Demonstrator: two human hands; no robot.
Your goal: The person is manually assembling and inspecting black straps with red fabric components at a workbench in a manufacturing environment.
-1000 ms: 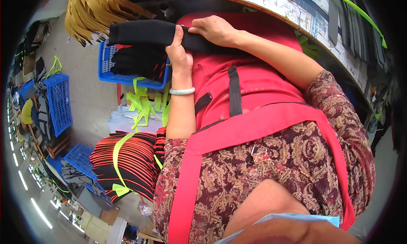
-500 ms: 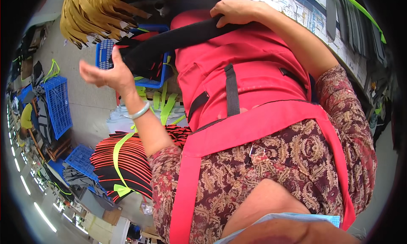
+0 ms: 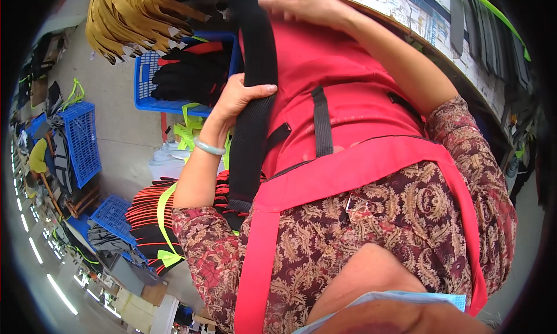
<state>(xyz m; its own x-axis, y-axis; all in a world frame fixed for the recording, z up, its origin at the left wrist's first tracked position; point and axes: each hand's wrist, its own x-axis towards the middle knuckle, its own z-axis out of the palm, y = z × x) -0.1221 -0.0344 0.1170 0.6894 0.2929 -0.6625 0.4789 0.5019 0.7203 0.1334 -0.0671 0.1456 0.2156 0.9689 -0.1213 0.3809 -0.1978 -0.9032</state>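
Band runs top to bottom, left hand gripping it, right hand grip unclear.

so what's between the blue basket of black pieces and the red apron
In the head view, the black strip in the left hand runs between them.

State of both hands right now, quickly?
Left hand: closed on the black strip, thumb across it.
Right hand: blurred, near the strip's far end; whether it grips cannot be told.
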